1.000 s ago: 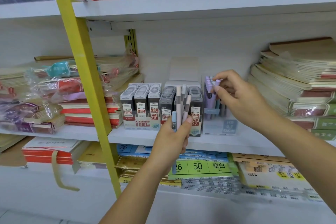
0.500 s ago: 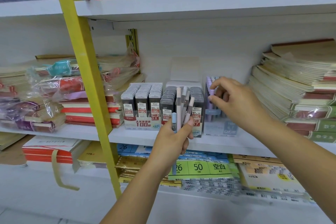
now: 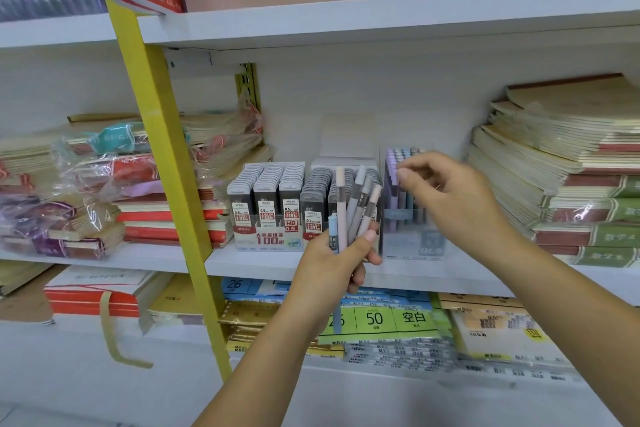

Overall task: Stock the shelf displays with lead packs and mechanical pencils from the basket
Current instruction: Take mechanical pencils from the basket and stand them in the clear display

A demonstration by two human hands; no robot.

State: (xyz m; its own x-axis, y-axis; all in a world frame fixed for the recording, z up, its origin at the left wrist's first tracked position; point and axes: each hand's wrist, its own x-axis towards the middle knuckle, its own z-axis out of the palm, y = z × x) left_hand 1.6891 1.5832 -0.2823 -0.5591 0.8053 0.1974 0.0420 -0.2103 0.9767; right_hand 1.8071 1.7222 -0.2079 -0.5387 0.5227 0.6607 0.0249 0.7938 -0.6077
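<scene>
My left hand [image 3: 330,265] grips a bunch of several pastel mechanical pencils [image 3: 356,204], tips down, in front of the shelf. Behind them stand two display boxes of dark lead packs [image 3: 273,201], filled in rows. To their right is a clear pencil display box [image 3: 412,239] with purple and blue pencils standing upright. My right hand [image 3: 450,191] hovers at the top front of that box. Its fingers are loosely curled and apart, with nothing in them. The basket is out of view.
A yellow upright post [image 3: 162,163] crosses the shelf [image 3: 263,265] on the left. Wrapped notebook stacks [image 3: 86,184] lie left of the displays, and tall notebook stacks [image 3: 561,170] lie to the right. Paper pads [image 3: 374,319] fill the shelf below.
My right hand pushed a purple pencil down into the clear display box, let go, and drew back slightly toward me. The left hand kept its bunch almost still.
</scene>
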